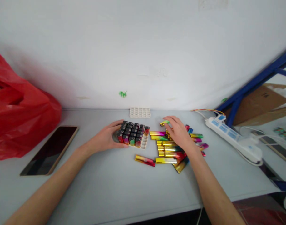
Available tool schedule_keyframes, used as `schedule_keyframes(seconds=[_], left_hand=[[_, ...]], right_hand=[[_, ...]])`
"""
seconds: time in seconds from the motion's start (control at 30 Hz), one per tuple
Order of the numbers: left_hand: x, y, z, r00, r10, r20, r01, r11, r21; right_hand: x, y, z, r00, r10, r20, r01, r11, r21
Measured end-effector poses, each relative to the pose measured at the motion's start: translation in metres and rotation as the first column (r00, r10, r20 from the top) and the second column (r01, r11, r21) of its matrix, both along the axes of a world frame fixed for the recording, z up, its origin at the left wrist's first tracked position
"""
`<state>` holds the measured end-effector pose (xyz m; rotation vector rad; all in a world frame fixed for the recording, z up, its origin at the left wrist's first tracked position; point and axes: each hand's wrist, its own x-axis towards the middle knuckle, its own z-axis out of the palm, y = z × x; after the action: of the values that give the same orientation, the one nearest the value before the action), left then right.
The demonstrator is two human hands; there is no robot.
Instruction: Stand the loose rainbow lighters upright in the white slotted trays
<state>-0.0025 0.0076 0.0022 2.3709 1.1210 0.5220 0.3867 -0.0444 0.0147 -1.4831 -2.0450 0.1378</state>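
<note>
My left hand (110, 136) wraps round the left side of a block of upright, black-topped coloured cylinders (132, 133). They stand in a white tray (143, 143) with round holes, some bare along its right side. One red cylinder (146, 130) stands at the back of that side. Above the back of a loose pile of shiny metallic cylinders (170, 147), my right hand (178, 131) pinches a yellow-green cylinder (164, 123) between thumb and fingers. Two more cylinders lie in front of the pile, one yellow and red (145, 160), one gold (165, 160).
A second white holed tray (140, 112) lies against the wall. At the left are a red plastic bag (23, 115) and a dark tablet (50, 150). A white power strip (234, 137) with cables, a blue frame (257, 76) and a cardboard box (262, 103) are at the right.
</note>
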Motion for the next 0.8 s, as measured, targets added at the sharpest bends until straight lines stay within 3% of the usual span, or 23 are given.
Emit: schedule_keyframes(seconds=[0.13,0.3,0.43,0.53,0.6,0.67,0.8], left_hand=[[0.0,0.001,-0.002,1.0,-0.018,0.012,0.018,1.0,0.009],[0.001,-0.001,0.002,0.999,-0.014,0.037,0.015,1.0,-0.022],[0.002,-0.003,0.004,0.999,0.004,0.032,-0.005,1.0,0.002],[0.003,-0.004,0.004,0.999,-0.001,0.035,0.0,0.999,0.032],[0.004,-0.005,0.004,0.999,-0.004,0.032,0.002,0.999,0.038],[0.004,-0.005,0.004,1.0,-0.001,0.021,0.0,0.999,0.038],[0.002,-0.005,0.002,1.0,0.012,0.012,-0.012,1.0,0.028]], right_hand=[[0.026,0.017,-0.015,0.999,0.002,0.051,0.0,0.999,-0.041],[0.026,0.021,-0.02,0.994,-0.076,0.078,0.084,0.99,-0.115],[0.021,0.015,-0.011,0.991,-0.108,-0.078,0.105,0.993,-0.045],[0.013,0.01,-0.002,0.949,-0.114,-0.295,0.125,0.992,0.019],[0.005,0.008,0.002,0.854,-0.13,-0.504,0.131,0.991,-0.033],[-0.005,0.006,0.005,0.693,-0.162,-0.703,0.092,0.986,-0.136],[-0.027,0.001,0.012,0.372,-0.222,-0.901,-0.039,0.967,-0.254]])
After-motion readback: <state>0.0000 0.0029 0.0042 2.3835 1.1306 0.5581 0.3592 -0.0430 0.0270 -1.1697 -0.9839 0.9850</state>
